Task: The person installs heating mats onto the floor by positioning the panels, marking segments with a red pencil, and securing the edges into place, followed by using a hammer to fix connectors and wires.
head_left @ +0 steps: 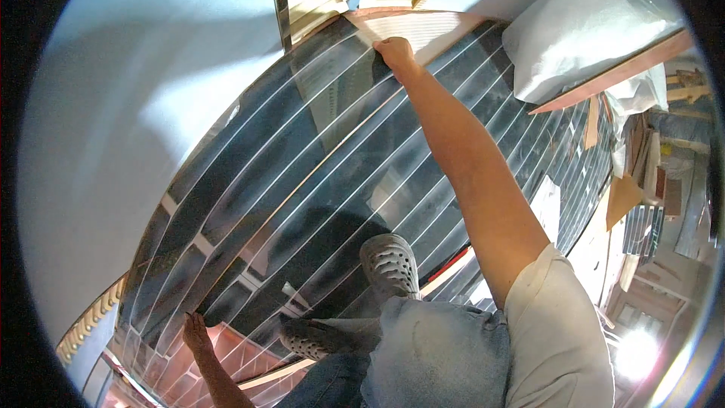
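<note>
The striped board [355,153] has the right hand [396,53] at its far end, the left hand [195,332] nearer. I cannot tell whether either pinches.

**Head-worn fisheye looks steeply down past the lap**

The left camera of a side-by-side pair sits on the person's head, facing down and forward. Nearest the lens, at the lower edge, come the denim-clad leg [438,351] and the pale sleeve [555,325]. Beyond them the dark striped surface [377,159] spreads across the middle, seen from above, with the left hand [196,332] low at the left and the right hand [396,53] at the far end. The wide view bows lines toward its round dark rim and takes in a bright light [637,355] at lower right.
</note>
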Demonstrator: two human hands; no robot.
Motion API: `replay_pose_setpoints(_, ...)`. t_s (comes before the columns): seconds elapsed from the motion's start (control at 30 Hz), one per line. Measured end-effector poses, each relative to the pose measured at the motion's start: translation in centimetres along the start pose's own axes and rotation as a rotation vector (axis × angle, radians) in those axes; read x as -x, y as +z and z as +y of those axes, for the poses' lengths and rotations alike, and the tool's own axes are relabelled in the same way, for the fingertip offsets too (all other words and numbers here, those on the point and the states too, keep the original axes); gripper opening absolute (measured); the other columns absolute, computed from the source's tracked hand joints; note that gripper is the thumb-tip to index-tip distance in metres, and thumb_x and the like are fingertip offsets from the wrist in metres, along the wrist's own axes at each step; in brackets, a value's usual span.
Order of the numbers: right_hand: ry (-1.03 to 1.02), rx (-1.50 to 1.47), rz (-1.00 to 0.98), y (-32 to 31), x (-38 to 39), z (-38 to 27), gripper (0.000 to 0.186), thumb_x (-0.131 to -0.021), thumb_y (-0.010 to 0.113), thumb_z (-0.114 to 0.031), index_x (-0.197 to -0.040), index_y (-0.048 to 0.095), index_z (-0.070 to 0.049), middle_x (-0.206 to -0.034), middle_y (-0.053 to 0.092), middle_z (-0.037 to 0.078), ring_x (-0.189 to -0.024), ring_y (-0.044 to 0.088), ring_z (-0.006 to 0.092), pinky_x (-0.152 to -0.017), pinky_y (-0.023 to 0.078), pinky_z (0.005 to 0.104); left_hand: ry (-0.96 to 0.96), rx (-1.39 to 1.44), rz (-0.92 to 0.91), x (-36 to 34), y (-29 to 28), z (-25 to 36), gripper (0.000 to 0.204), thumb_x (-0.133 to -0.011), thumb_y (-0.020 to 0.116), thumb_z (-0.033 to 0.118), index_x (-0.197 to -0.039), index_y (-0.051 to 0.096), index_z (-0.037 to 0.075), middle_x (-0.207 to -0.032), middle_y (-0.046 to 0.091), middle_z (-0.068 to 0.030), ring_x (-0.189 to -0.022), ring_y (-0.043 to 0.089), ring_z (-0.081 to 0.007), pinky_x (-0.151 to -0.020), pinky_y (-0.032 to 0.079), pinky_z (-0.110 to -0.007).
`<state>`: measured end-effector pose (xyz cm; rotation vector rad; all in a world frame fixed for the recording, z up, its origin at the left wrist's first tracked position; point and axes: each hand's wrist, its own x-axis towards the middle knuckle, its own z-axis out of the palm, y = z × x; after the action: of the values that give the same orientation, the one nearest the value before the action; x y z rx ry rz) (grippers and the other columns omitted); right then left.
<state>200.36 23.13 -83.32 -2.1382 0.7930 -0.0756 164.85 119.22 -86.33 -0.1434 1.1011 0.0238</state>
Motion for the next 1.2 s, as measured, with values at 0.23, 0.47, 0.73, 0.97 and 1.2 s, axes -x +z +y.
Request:
replay_pose_setpoints(0.23,-0.02,0.051,-0.029,-1.0,0.6,-0.7,0.035,-0.079,0.07,-0.035,-0.081,0.071,0.0,-0.083,0.069,0.021,-0.082,0.068,0.0336,-0.071,0.05,0.0411,0.033,-0.017,0.145,0.1,1.0,-1.4,0.028,-0.098,0.054,0.013,-0.118,0.058,-0.006,-0.105,0.064,-0.0143,-0.096,0.063,-0.0255,-0.088,0.054,-0.033)
replay_pose_setpoints(0.47,0.126,-0.535,0.017,-5.8,2.3,0.2,0.016,-0.087,0.062,-0.013,-0.094,0.068,-0.001,-0.087,0.068,0.008,-0.074,0.064,0.0156,-0.069,0.053,0.0275,1.065,-3.762,-0.175,2.2,2.3,-3.4,0.034,-0.102,0.044,0.014,-0.127,0.052,-0.006,-0.116,0.06,-0.015,-0.108,0.058,-0.0258,-0.096,0.048,-0.033)
replay_pose_setpoints(0.73,0.128,-0.65,0.091,-9.3,6.9,1.9,0.017,-0.087,0.061,-0.004,-0.101,0.063,0.005,-0.083,0.068,0.01,-0.071,0.066,0.016,-0.065,0.056,0.028,0.858,-2.58,0.103,5.1,3.8,-8.6,0.039,-0.102,0.047,0.023,-0.123,0.055,-0.008,-0.12,0.06,-0.0174,-0.107,0.06,-0.0296,-0.092,0.051,-0.036)
replay_pose_setpoints(0.97,0.021,-0.362,0.039,-6.8,7.4,2.2,0.023,-0.089,0.061,-0.008,-0.109,0.066,0.003,-0.092,0.07,0.01,-0.079,0.065,0.0141,-0.07,0.053,0.0271,0.526,-1.305,0.039,3.6,2.9,-6.9,0.034,-0.1,0.054,0.02,-0.119,0.057,-0.008,-0.101,0.066,-0.0128,-0.099,0.061,-0.0211,-0.085,0.053,-0.031)
replay_pose_setpoints(1.2,-0.08,0.026,0.074,-5.1,7.1,2.1,0.034,-0.08,0.063,-0.037,-0.103,0.074,-0.015,-0.099,0.072,0.009,-0.093,0.069,0.0273,-0.084,0.053,0.0372,0.931,-2.068,-0.094,4.6,3.1,-8.1,0.032,-0.097,0.059,0.023,-0.112,0.062,-0.005,-0.101,0.068,-0.0115,-0.09,0.064,-0.0194,-0.08,0.053,-0.029)
